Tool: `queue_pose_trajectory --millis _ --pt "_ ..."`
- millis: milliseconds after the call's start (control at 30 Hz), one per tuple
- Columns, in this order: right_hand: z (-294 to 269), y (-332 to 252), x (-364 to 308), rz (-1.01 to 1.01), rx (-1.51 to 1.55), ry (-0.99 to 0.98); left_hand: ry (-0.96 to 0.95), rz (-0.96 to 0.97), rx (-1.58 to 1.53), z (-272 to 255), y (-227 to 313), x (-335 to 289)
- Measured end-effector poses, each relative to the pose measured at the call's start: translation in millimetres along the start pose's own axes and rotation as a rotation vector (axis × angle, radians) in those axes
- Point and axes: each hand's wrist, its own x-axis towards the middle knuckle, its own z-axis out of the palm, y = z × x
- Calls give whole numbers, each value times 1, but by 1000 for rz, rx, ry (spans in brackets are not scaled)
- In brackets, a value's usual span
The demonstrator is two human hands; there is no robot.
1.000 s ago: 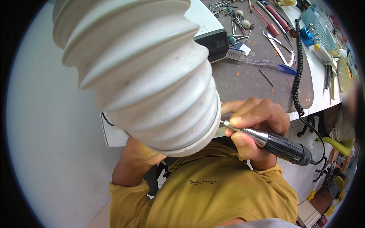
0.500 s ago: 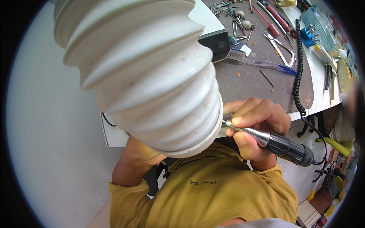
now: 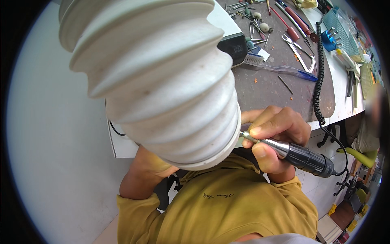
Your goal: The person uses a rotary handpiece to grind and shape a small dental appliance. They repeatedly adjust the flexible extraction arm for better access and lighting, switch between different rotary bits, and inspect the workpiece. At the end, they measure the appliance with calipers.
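My right hand [image 3: 280,130] is closed round a rotary handpiece [image 3: 302,158], a silver and black pen-shaped grinder, with its metal nose pointing left. A wide white corrugated hose [image 3: 162,85] hangs in front of me and hides the tool's tip. Behind the hose's rim lies most of my left hand [image 3: 164,166]; only the wrist and its heel show, so its fingers and anything in them are out of sight. A thin black cable runs from the handpiece's rear end up to a coiled black cord [image 3: 319,81].
On the brown bench mat [image 3: 300,97] lie a clear toothbrush [image 3: 280,69], a white caliper [image 3: 298,53], several metal burs [image 3: 254,30] and red-handled tools [image 3: 290,30]. A black and white box [image 3: 233,49] stands beside the hose. A teal basket [image 3: 341,32] sits at the far right.
The hose appears shifted slightly to the right in the view. My right hand and the handpiece stay almost where they were, with only a tiny shift.
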Motion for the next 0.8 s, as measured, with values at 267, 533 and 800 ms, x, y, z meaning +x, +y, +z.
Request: queue_pose_trajectory --millis 267,533,800 --pt "3 1 3 -49 -91 -28 27 -22 -15 -3 -2 0" --pt "2 3 3 -70 -84 -37 -10 -6 68 0 -1 0" --pt "0 0 2 -19 -27 -15 -22 15 54 -6 -2 -1"
